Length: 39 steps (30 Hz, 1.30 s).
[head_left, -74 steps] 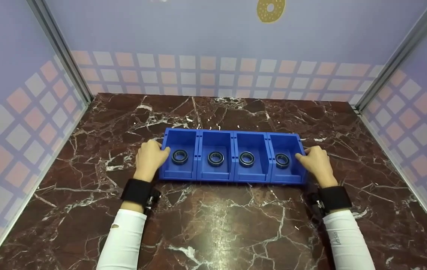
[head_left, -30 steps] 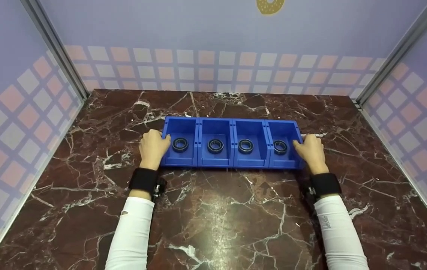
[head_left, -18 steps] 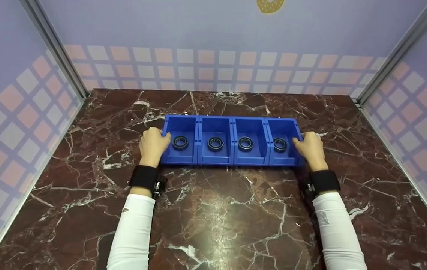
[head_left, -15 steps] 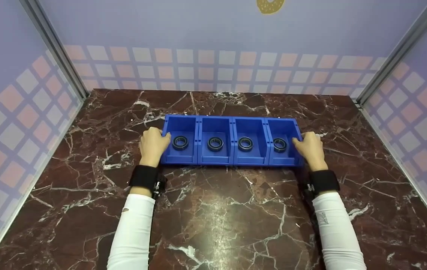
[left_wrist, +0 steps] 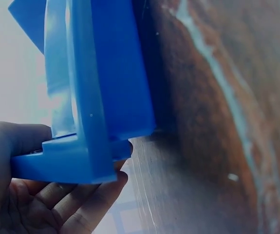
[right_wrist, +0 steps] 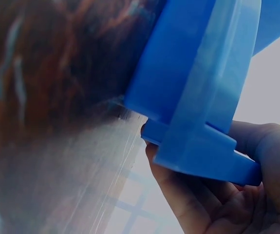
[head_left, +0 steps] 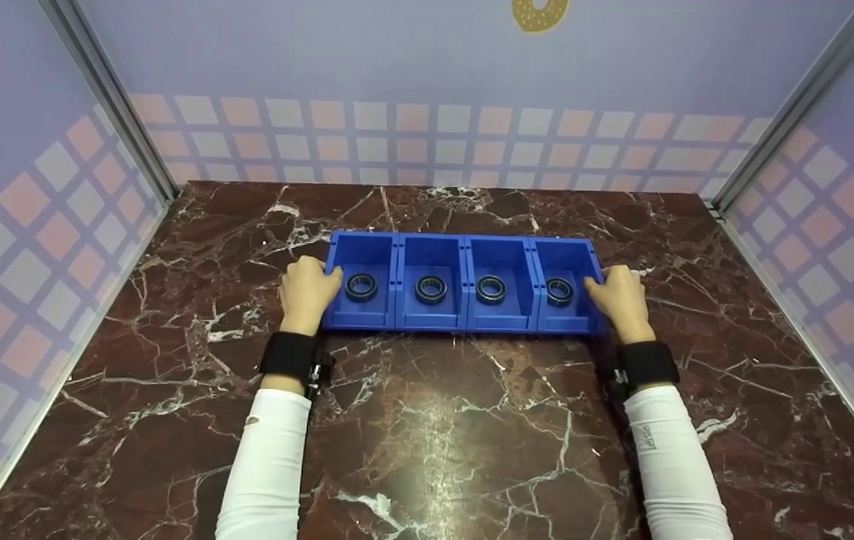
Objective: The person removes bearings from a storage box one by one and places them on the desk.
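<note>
A row of joined blue storage bins (head_left: pixel 430 321) lies across the middle of the table in the head view. Each compartment holds one dark ring-shaped bearing, from the leftmost bearing (head_left: pixel 361 298) to the rightmost bearing (head_left: pixel 559 302). My left hand (head_left: pixel 307 291) grips the row's left end wall, thumb over the rim and fingers along the outside. At the opposite end, my right hand (head_left: pixel 621 300) holds the right wall the same way. Both wrist views show the bin end (left_wrist: pixel 88 146) between thumb and fingers, with the fingers reaching beneath its edge (right_wrist: pixel 198 156).
The dark red marbled table (head_left: pixel 434 435) spreads around the bins, with small white flecks on it. A lilac back wall (head_left: pixel 427 67) with a checkered band rises behind, and side panels stand at left and right, joined by metal corner posts (head_left: pixel 112 97).
Compared with the earliest frame, both hands have moved the bin row away from the person, toward the back wall. Over the last half second it has stayed nearly still, both grips kept.
</note>
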Tool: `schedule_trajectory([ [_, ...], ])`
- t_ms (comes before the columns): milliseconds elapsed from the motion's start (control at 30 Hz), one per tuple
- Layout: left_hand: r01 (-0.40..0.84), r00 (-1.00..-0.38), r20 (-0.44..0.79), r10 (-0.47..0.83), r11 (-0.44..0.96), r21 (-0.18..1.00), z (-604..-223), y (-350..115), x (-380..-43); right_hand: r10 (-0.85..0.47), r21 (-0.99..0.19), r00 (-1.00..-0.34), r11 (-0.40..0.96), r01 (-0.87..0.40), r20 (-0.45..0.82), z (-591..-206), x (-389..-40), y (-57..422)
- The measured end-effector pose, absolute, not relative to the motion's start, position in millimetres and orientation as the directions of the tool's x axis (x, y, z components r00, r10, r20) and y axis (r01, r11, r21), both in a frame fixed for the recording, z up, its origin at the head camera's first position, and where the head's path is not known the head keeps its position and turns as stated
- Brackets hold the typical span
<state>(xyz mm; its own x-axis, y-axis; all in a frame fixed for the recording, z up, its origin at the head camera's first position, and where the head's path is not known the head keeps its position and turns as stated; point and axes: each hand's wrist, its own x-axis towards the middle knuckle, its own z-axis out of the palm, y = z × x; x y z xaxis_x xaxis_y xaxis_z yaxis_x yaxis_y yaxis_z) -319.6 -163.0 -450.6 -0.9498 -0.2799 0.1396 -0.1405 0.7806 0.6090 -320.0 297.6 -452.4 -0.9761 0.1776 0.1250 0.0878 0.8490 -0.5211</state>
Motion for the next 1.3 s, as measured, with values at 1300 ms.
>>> schedule_trajectory([
  [1300,-0.153,-0.944,0.146,-0.297,0.782,0.604,-452.2,-160.7,-318.7,0.054,-0.435,-0.993,0.9,0.004,0.102,-428.0,-309.7,303.1],
])
